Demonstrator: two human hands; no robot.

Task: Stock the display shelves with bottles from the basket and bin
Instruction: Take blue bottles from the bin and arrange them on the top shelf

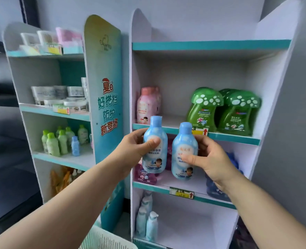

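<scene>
A person is holding two light-blue bottles up in front of a white display shelf unit [267,87] with teal edging, one in each hand. The left hand [136,150] is gripping the left blue bottle [155,146] with the thumb pressing across its label; the right hand [211,159] is closing around the right blue bottle [184,151], thumb on the front. Both bottles are standing upright, long axis vertical, caps pointing up and labels facing the camera, almost touching side by side at the level of the second shelf edge [234,137].

Stocking is looking partly done. The second shelf is already carrying a pink bottle [146,105] at the left and green mushroom-capped bottles [222,110] at the right, with a bare gap between them. The shelf below is holding purple bottles [145,175] and dark-blue bottles [218,187], partly hidden behind the hands, and pale bottles [146,220] are standing on the lowest shelf. The top shelf is showing nothing. The rim of a white basket [103,239] is peeking in at the bottom; its contents are out of sight, so how much is left cannot be told
</scene>
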